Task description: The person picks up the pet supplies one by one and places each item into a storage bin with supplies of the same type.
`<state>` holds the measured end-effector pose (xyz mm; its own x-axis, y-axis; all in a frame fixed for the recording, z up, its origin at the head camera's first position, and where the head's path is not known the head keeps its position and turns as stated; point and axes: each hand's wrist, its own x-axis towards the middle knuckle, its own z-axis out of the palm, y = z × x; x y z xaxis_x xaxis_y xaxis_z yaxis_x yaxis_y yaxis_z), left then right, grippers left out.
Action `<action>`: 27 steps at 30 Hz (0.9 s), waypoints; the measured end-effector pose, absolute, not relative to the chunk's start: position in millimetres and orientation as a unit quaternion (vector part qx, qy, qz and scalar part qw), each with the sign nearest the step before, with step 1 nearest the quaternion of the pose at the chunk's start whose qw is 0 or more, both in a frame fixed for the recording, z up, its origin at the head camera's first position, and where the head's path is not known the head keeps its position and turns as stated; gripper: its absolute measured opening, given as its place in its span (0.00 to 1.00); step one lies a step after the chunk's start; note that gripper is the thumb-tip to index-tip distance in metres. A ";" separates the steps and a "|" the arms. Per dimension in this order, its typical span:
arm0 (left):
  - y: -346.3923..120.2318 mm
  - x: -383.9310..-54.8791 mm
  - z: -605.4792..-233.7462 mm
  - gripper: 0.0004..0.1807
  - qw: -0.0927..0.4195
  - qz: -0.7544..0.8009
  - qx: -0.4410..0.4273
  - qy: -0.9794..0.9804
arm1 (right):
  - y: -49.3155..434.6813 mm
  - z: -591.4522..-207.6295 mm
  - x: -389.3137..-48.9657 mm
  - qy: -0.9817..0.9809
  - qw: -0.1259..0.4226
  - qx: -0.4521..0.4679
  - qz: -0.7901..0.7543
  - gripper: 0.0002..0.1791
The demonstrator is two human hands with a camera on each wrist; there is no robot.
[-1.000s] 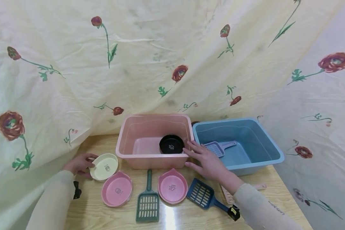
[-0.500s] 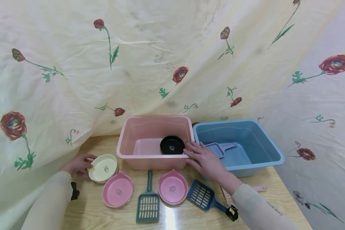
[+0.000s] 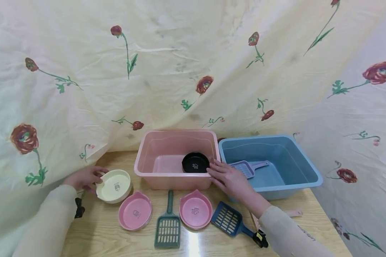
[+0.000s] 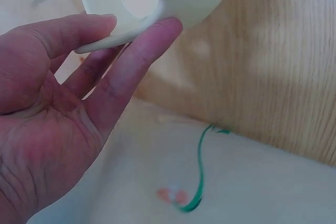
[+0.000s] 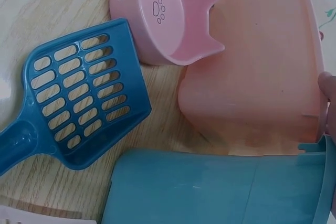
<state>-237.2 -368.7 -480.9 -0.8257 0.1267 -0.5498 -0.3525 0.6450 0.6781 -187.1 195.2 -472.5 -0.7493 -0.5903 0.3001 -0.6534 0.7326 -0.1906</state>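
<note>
On my head feed, the left hand (image 3: 85, 177) pinches the cream bowl (image 3: 115, 187) at its rim, thumb on the inside, a finger against the outside. That bowl is just left of the pink tub (image 3: 177, 181), by its front corner; I can't tell whether its base touches the desk (image 3: 109, 239). I read the right hand (image 3: 226, 176) as loosely extended, fingertips touching the pink tub's right rim near the front. Inside the tub, at its right end, I see a black bowl (image 3: 195, 162). To its right stands the blue tub (image 3: 273, 192), with a purple scoop (image 3: 246, 168) inside. In front of the pink tub, left to right, I count the fish-print pink bowl (image 3: 135, 214), green scoop (image 3: 168, 217), paw-print pink bowl (image 3: 196, 212) and navy scoop (image 3: 238, 228).
</note>
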 end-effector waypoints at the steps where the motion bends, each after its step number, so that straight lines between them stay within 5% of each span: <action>1: -368.1 -236.5 -476.9 0.29 0.286 0.412 -0.069 0.862 | 195.7 -473.2 -187.0 -0.921 0.120 0.344 0.139 0.25; 16: -361.1 -224.0 -444.3 0.29 0.286 0.371 -0.045 0.882 | 195.8 -476.4 -185.9 -0.908 0.162 0.365 0.124 0.25; 27: -348.2 -221.1 -388.1 0.27 0.289 0.346 0.002 0.893 | 194.1 -478.8 -187.7 -0.896 0.199 0.373 0.136 0.23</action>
<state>-221.1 -348.2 -388.1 -0.8329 0.2038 -0.5145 -0.1960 0.7608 0.6187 -187.7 194.1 -478.8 -0.6424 -0.6146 0.4578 -0.7226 0.6847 -0.0950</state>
